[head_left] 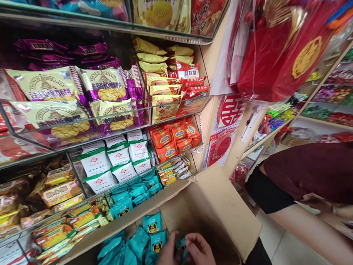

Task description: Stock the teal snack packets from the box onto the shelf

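My left hand (168,253) and my right hand (199,253) are close together over an open cardboard box (225,212). Between them is a small teal snack packet (182,246) with a dark and yellow print, pinched by the fingers of both hands and partly hidden by them. Many matching teal packets (139,242) lie heaped in the box, left of my hands. More teal packets (121,208) stand in rows in a shelf compartment just beyond the box's far flap.
Shelves with clear dividers hold purple-and-cream biscuit packs (105,84), white-and-green packets (119,161) and red-orange packets (168,142). Red bags (278,59) in clear plastic hang at upper right. Another person in a maroon top (317,174) bends at the right.
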Tool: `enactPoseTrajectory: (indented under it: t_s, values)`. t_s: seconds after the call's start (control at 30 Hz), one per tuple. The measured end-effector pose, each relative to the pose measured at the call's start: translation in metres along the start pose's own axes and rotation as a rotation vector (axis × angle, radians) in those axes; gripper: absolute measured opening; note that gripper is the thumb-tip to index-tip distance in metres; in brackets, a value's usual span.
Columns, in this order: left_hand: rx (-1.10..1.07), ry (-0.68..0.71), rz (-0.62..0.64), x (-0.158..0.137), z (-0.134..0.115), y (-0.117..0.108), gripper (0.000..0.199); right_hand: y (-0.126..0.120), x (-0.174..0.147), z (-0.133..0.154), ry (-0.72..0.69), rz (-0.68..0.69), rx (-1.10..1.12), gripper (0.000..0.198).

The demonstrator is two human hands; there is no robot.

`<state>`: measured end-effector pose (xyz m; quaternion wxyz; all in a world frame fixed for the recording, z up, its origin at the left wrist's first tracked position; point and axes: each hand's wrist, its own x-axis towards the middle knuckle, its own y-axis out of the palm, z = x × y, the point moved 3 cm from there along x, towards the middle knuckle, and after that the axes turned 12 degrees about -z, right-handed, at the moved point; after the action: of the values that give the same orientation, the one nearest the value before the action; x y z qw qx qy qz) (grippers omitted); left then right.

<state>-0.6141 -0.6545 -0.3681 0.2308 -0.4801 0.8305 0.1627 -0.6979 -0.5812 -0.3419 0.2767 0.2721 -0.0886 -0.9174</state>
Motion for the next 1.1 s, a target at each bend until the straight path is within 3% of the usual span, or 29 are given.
enactPoseTrajectory:
  t_s: [0.1,0.17,0.3,0.43,0.67,0.83,0.93,1.1]
  values:
    - [-0.038,0.104,0.004,-0.016,-0.032,-0.011,0.048,-0.006,-0.003,0.005,-0.147,-0.123,0.017,0.044]
    - [-0.095,0.110,0.037,-0.030,-0.052,-0.012,0.048,-0.001,-0.010,0.012,-0.108,-0.062,0.003,0.050]
    - [-0.202,0.060,0.059,-0.047,-0.075,-0.007,0.036,0.012,-0.022,0.024,0.021,0.111,-0.109,0.035]
    - [-0.301,-0.022,0.018,-0.052,-0.072,-0.004,0.018,0.010,-0.023,0.027,0.046,0.119,-0.073,0.028]
    - [-0.404,-0.051,-0.033,-0.053,-0.056,-0.006,0.019,0.010,-0.029,0.029,0.077,0.125,-0.022,0.025]
    - [-0.155,0.093,0.016,-0.056,-0.059,-0.015,0.032,0.010,-0.027,0.023,0.066,0.162,-0.042,0.026]
    - [0.010,0.187,0.090,-0.058,-0.067,-0.026,0.033,0.013,-0.029,0.021,0.032,0.267,-0.097,0.023]
    - [0.269,0.207,0.274,-0.075,-0.089,-0.039,0.041,0.020,-0.037,0.025,-0.074,0.490,-0.176,0.024]
